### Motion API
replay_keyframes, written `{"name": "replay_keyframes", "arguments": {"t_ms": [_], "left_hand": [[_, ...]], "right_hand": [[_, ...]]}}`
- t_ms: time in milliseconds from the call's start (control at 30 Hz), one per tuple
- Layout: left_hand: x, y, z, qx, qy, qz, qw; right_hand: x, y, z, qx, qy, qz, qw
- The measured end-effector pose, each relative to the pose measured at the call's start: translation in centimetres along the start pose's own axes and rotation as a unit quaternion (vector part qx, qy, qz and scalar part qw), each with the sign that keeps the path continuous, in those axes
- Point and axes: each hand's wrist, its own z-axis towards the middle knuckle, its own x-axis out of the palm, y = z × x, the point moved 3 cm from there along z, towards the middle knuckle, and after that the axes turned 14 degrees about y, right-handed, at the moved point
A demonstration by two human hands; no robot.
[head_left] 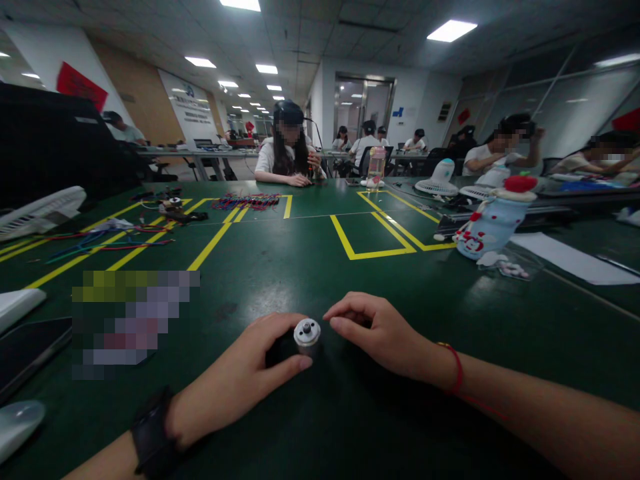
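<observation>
A small cylindrical metal motor (307,339) stands upright on the green table, its round silver end with a central shaft and small dark holes facing up. My left hand (250,373) curves round it from the left, the index finger behind and the thumb at its front, closed on it. Just to the right of the motor is my right hand (383,333), apart from it. Its fingers are loosely curled, with thumb and index tips slightly apart and nothing visible between them; the other fingertips are partly hidden.
A blue bottle (493,223) with a red lid stands at right, near a small clear bag (513,268) and white paper (575,257). Loose wires (120,237) and bundled wires (245,201) lie at left. A phone (33,353) and mouse (20,427) sit nearby. A person (287,150) sits opposite.
</observation>
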Motion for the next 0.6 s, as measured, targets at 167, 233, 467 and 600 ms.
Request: {"name": "replay_keyframes", "arguments": {"t_ms": [167,233,467,600], "left_hand": [[0.1,-0.3,0.3,0.012,-0.001,0.003,1.000],[0.1,-0.3,0.4,0.012,-0.003,0.005,1.000],[0.2,-0.3,0.4,0.010,-0.010,0.008,1.000],[0.1,-0.4,0.2,0.011,-0.009,0.012,1.000]], "right_hand": [[0.9,1.7,0.6,-0.060,-0.026,-0.074,0.995],[1.1,1.9,0.8,-0.060,-0.043,-0.089,0.993],[0.8,2.3,1.2,-0.066,-0.062,-0.084,0.992],[-0.3,1.9,0.5,-0.061,-0.066,-0.057,0.994]]}}
